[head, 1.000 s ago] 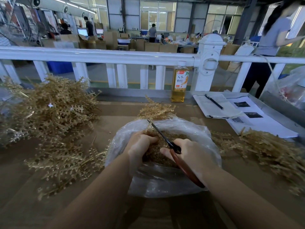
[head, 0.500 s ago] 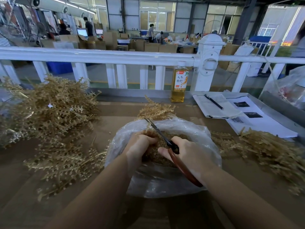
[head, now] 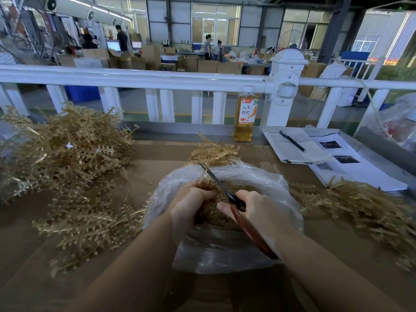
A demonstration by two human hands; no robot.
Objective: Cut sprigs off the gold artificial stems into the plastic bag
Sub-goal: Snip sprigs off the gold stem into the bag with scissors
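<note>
Plastic bag [head: 227,248], clear, mouth open, at the near middle of the brown table [head: 157,154], holding cut gold sprigs [head: 216,212]. Left hand [head: 189,199], fingers curled tight on a gold stem [head: 203,174] over the bag, its tip pointing toward the far edge; right hand [head: 258,212] gripping scissors [head: 227,194], red handles, long axis running from near right to far left, blades against the stem. Uncut stem pile [head: 67,158] at the left edge, another stem heap [head: 360,206] at the right; bottle [head: 246,115] and papers [head: 337,158] along the far edge.
</note>
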